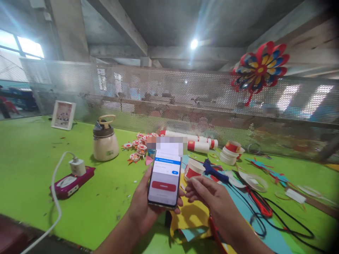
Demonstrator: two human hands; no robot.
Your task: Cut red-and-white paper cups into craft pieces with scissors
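A smartphone (164, 180) with a lit screen rests in my left hand (141, 199), whose fingers wrap round its back and edges. The screen shows a blue bar and a red button. To the right of the phone, apart from it, is my right hand (212, 197) with the thumb against curled fingers; I see nothing held in it. Just behind that hand stands a red and white paper cup (194, 168). Yellow cut-out material (190, 218) lies under both hands. A dark blue glue gun (214, 171) lies beyond the right hand.
A kettle-shaped flask (106, 143), a purple power strip (71, 181) with charger and a framed photo (63, 114) are on the left. Paper rolls (202, 146), stacked cups (230, 153), a red-handled tool (261, 203) and black cable (293, 225) lie right. A perforated screen (127, 84) stands behind.
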